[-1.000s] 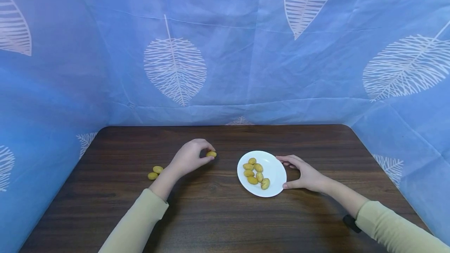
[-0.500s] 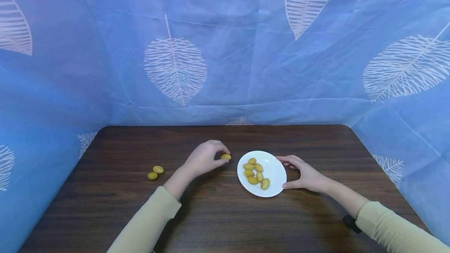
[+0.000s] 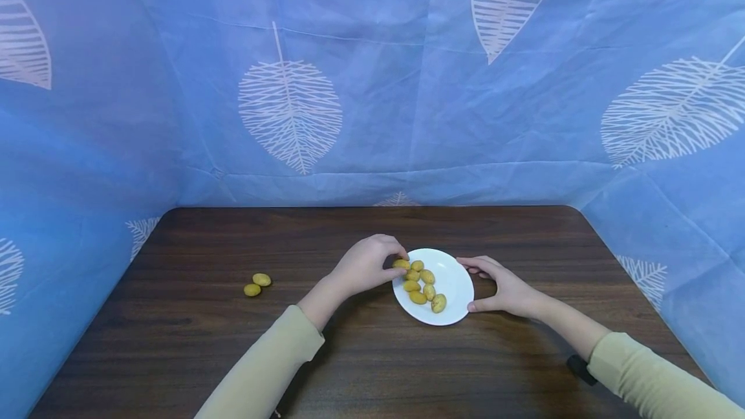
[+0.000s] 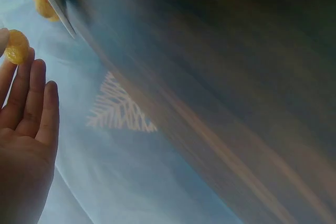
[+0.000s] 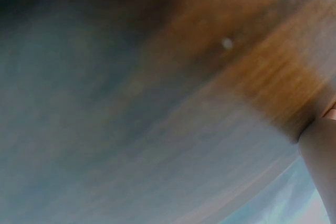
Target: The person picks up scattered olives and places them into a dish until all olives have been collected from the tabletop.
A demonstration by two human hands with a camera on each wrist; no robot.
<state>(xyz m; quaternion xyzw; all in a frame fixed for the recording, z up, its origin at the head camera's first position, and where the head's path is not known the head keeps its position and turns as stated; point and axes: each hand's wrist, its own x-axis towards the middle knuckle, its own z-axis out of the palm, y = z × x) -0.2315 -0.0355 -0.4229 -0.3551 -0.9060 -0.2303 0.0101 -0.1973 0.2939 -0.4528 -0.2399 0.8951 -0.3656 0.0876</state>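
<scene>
My left hand (image 3: 367, 265) pinches a small yellow oval fruit (image 3: 401, 264) between thumb and fingertips, over the left rim of a white plate (image 3: 455, 282). Several similar fruits (image 3: 429, 292) lie on the left half of that plate. In the left wrist view the pinched fruit (image 4: 17, 46) looks shiny and sits clear of the plate's edge (image 4: 55, 6), the other fingers stretched out. My right hand (image 3: 507, 290) holds the plate's right rim, thumb at the near side and fingers at the far side. Only a blurred part of the right hand (image 5: 319, 156) enters the right wrist view.
Two more yellow fruits (image 3: 257, 284) lie side by side on the left of the dark wooden table (image 3: 361, 367). A blue cloth (image 3: 372, 115) with white leaf prints hangs behind it and along both sides. A dark band (image 3: 581, 369) shows at the right sleeve.
My left hand has carried its fruit rightward across the table, from well left of the plate to over its left rim. The right hand and the plate have stayed in place.
</scene>
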